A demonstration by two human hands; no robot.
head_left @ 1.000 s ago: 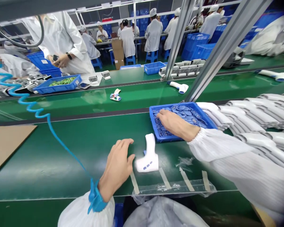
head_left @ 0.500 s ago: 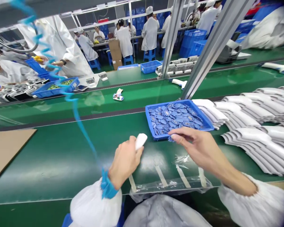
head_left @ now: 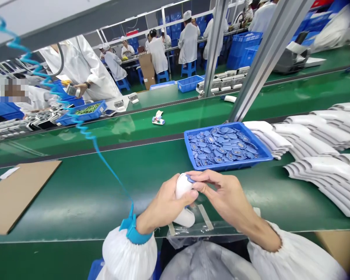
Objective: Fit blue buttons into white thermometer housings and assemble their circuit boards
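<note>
My left hand [head_left: 172,200] is closed around a white plastic housing [head_left: 184,187], whose handle end sticks out below the palm. A blue strap with a coiled cord is on that wrist. Between the fingertips of my right hand [head_left: 221,192] is a small blue plastic piece [head_left: 189,178], pressed against the upper end of the housing. The fingers cover most of this piece. Just beyond my hands stands a blue tray [head_left: 230,167] with many similar blue pieces in it.
Stacked white shells [head_left: 323,171] stand on the right of the green bench. A cardboard sheet [head_left: 29,186] lies at left. A metal post [head_left: 256,58] rises behind the tray. Beyond it, a small white-and-blue part [head_left: 158,118] lies on the green belt. Co-workers stand across the line.
My right hand has moved left from the tray's front edge, bringing the blue piece to the white housing. My left hand has turned the housing, so its handle points toward me.
</note>
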